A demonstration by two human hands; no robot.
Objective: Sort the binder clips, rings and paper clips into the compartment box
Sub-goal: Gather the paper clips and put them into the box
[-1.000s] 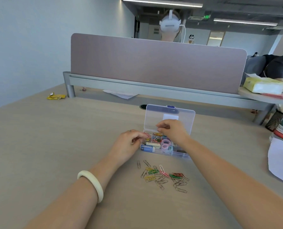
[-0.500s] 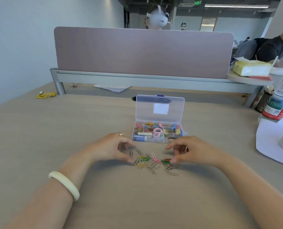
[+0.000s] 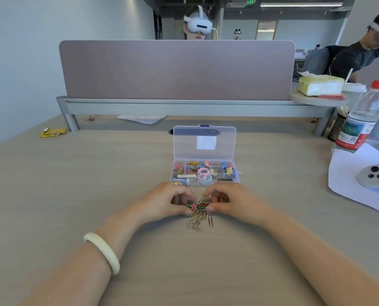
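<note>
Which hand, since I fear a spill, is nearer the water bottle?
Right. The right hand pinches paper clips well left of the water bottle, closer to the person; the left hand pinches them even farther left.

Your worktop (image 3: 73, 195) looks matt, pale wood-grain; compartment box (image 3: 204, 149) clear glossy plastic; paper clips (image 3: 198, 219) thin wire, some colour-coated; bracelet (image 3: 104, 250) smooth, cream.

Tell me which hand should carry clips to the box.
Left, probably: the left hand and right hand both pinch the clips, but the left is nearer the left of the box, where clips lie.
</note>
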